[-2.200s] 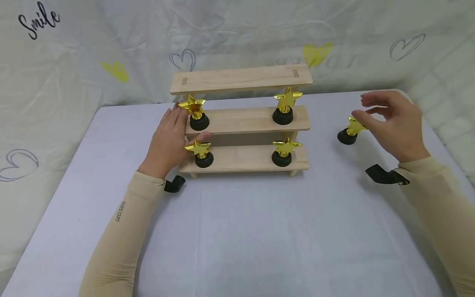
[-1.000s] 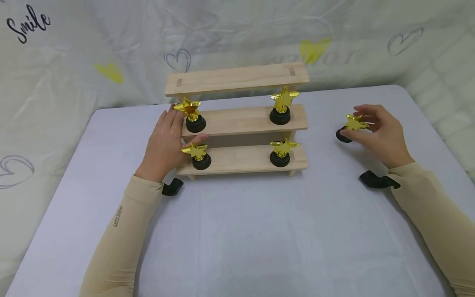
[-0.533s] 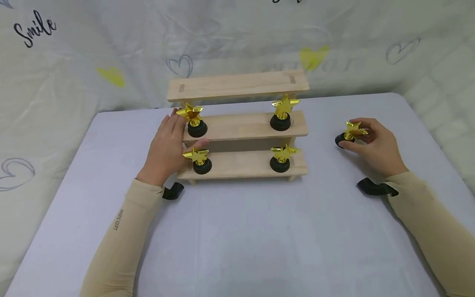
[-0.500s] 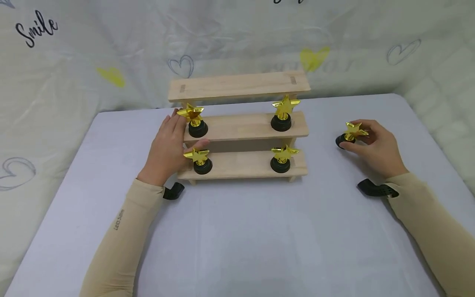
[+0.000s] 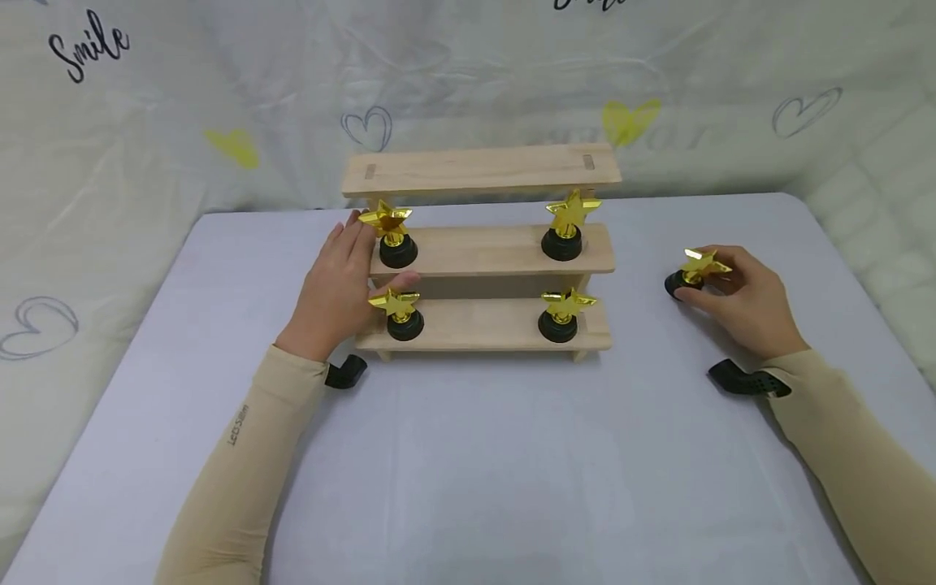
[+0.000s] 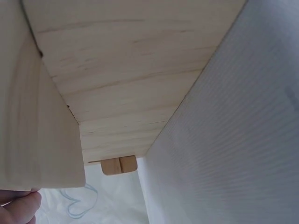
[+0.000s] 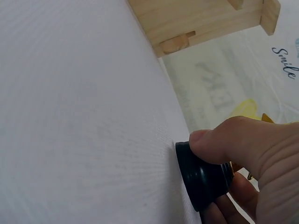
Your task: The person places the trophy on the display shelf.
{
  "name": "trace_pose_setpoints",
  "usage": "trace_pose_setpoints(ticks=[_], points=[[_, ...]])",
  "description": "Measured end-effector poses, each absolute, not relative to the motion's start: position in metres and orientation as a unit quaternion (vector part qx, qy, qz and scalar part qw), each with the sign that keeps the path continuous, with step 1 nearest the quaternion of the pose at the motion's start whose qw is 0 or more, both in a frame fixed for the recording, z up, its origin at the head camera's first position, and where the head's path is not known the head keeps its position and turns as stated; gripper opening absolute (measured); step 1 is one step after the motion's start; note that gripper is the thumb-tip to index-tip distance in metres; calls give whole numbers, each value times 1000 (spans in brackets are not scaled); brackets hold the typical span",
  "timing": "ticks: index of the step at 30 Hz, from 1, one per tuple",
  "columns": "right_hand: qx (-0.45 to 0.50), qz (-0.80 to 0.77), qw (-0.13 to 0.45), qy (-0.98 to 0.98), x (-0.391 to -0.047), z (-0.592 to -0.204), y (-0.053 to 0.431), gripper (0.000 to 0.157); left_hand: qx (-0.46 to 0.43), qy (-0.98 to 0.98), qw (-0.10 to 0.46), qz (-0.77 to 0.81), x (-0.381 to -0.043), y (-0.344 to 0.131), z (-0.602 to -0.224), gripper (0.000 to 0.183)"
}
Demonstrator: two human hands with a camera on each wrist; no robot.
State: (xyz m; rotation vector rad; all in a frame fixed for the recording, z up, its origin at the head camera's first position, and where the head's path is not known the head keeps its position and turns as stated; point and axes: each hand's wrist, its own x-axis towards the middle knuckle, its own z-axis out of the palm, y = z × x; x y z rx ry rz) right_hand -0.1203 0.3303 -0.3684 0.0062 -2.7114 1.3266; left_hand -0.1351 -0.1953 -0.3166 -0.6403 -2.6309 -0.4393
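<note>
A three-tier wooden shelf (image 5: pixel 486 249) stands at the back of the table in the head view. Its left end is held by my left hand (image 5: pixel 332 292), thumb reaching in over the front between two tiers; fingertips (image 6: pixel 23 207) show at a board's edge in the left wrist view. Off to the right, my right hand (image 5: pixel 753 305) pinches a gold star trophy (image 5: pixel 704 264) by its round black base (image 7: pixel 201 175), thumb on the near side. The base is at the tabletop; whether it is lifted I cannot tell. Other star trophies (image 5: pixel 563 223) stand upright at the ends of the lower two tiers.
The white-covered table (image 5: pixel 497 471) has its back edge behind the shelf. A pale printed curtain (image 5: pixel 468 73) hangs behind it. Black wrist mounts (image 5: pixel 746 379) jut inward from both sleeves.
My right hand has come down and left onto the trophy and now pinches its base. The left hand stays at the shelf's left end. The head view has shifted slightly.
</note>
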Motion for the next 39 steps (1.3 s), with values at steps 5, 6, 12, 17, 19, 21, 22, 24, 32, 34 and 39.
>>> trace_pose_setpoints(ticks=[5,6,12,17,19,21,22,24,32,34,39], points=[[-6,419,61,-906,-118,-369,332,58,-238,-935,209,-157,-138,-194,-317,96],[-5,419,63,-906,-117,-369,332,58,-241,-935,211,-155,-138,-194,-316,97],[-3,421,67,-905,-116,-367,331,56,-239,-938,205,-146,-138,-192,-314,85],[-9,432,57,-900,-116,-368,332,56,-228,-944,189,-148,-139,-191,-313,83],[-10,430,51,-901,-117,-368,333,55,-223,-946,182,-149,-138,-191,-312,83],[-10,427,46,-903,-118,-368,333,52,-218,-949,175,-149,-137,-192,-312,83],[-9,424,45,-904,-119,-368,333,50,-216,-949,174,-149,-137,-192,-312,83],[-9,419,46,-907,-119,-367,332,45,-217,-948,177,-149,-137,-193,-312,83],[-9,425,51,-904,-120,-364,331,35,-213,-948,173,-160,-137,-194,-312,82],[-11,427,51,-903,-120,-364,331,34,-210,-950,168,-161,-137,-193,-311,82],[-12,431,48,-901,-120,-364,331,34,-205,-953,158,-158,-135,-193,-310,79]])
